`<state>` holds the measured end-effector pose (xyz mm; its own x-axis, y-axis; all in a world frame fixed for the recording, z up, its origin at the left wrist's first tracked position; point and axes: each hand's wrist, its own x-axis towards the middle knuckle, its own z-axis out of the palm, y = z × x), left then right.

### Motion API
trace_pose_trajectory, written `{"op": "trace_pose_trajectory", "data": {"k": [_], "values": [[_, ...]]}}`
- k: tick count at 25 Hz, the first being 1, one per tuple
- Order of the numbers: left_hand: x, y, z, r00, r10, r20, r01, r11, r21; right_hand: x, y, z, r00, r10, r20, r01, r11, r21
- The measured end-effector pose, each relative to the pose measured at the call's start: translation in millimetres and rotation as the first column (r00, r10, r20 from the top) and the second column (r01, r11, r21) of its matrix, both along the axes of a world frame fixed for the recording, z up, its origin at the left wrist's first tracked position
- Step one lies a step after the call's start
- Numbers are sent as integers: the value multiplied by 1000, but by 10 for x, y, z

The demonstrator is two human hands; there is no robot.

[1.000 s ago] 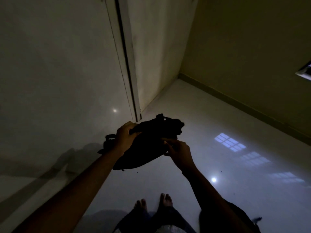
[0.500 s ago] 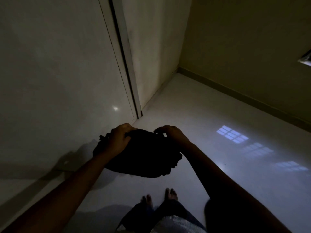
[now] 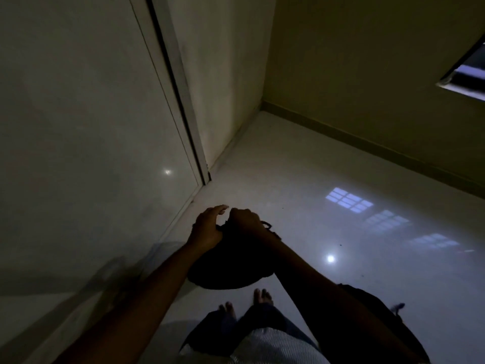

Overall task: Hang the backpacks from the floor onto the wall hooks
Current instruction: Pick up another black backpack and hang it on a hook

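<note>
A dark backpack (image 3: 231, 261) hangs in the air in front of me above the glossy floor, seen only as a black shape in the dim light. My right hand (image 3: 245, 219) is closed on its top, where a strap or loop shows. My left hand (image 3: 207, 228) rests against the bag's left upper side with its fingers partly spread and the thumb raised. No wall hooks are in view.
A pale door (image 3: 86, 132) with its frame (image 3: 181, 88) stands close on my left. A yellowish wall (image 3: 367, 74) with a skirting strip runs across the back. A window edge (image 3: 467, 74) shows top right. My bare feet (image 3: 246, 302) stand below the bag.
My hands have come together at the top of the backpack. The right hand has gathered the top strap, the left hand's fingers have loosened, and the bag now hangs lower beneath them.
</note>
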<state>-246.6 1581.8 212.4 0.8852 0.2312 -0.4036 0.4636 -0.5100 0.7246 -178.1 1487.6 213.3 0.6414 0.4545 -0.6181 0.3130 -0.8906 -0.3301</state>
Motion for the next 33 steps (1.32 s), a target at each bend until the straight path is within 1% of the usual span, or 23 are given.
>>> {"op": "trace_pose_trajectory", "data": {"k": [2, 3, 4, 5, 7, 11, 13, 14, 16, 17, 19, 20, 21, 24, 26, 27, 28, 31, 33], "values": [[79, 13, 22, 990, -90, -105, 81, 993, -90, 50, 2, 136, 999, -30, -12, 31, 999, 31], [150, 6, 59, 979, -154, -132, 137, 982, -131, 117, -55, 246, 997, -73, -17, 74, 996, 57], [222, -2, 88, 975, -190, -118, 173, 975, -140, 185, -126, 364, 992, -120, -32, 123, 987, 100], [302, -22, 139, 981, -184, -67, 175, 976, -130, 244, -213, 473, 987, -158, -41, 162, 975, 149], [489, -105, 266, 990, -120, 68, 128, 984, -121, 322, -403, 713, 977, -212, -14, 208, 946, 248], [991, -365, 532, 975, -70, 212, 101, 985, -138, 678, -724, 992, 941, -331, 70, 280, 879, 385], [1295, -484, 648, 961, -9, 275, 65, 979, -195, 973, -914, 1066, 911, -407, 63, 319, 794, 518], [1466, -538, 715, 955, 26, 294, 46, 971, -234, 1153, -1015, 1095, 890, -453, 41, 344, 728, 593], [1798, -642, 825, 949, 69, 307, 25, 956, -291, 1466, -1200, 1109, 852, -519, -66, 413, 590, 694], [2036, -698, 866, 945, 63, 320, 37, 954, -296, 1668, -1288, 1098, 851, -516, -94, 421, 566, 709], [2324, -719, 956, 936, 60, 347, 52, 951, -304, 1883, -1307, 1043, 875, -483, -46, 390, 644, 659], [2535, -739, 1027, 931, 58, 360, 55, 954, -295, 2040, -1330, 1038, 879, -476, -42, 386, 657, 648], [2751, -761, 1090, 923, 59, 380, 53, 959, -277, 2216, -1359, 1051, 865, -494, -83, 420, 625, 658], [3398, -770, 1273, 880, 93, 465, 7, 978, -210, 2841, -1458, 1201, 827, -509, -238, 493, 454, 742], [3798, -763, 1427, 852, 124, 508, -9, 975, -223, 3267, -1484, 1421, 816, -472, -332, 519, 349, 780], [3992, -763, 1517, 845, 139, 517, -16, 972, -234, 3462, -1474, 1552, 811, -462, -358, 528, 315, 789], [4188, -764, 1618, 838, 152, 524, -21, 969, -247, 3667, -1453, 1676, 807, -474, -352, 522, 295, 800], [4899, -770, 1936, 813, 200, 546, -12, 945, -327, 4389, -1414, 2029, 799, -539, -266, 465, 273, 842], [5358, -806, 2152, 801, 207, 561, 18, 929, -369, 4806, -1412, 2316, 792, -558, -250, 435, 227, 871]]}}
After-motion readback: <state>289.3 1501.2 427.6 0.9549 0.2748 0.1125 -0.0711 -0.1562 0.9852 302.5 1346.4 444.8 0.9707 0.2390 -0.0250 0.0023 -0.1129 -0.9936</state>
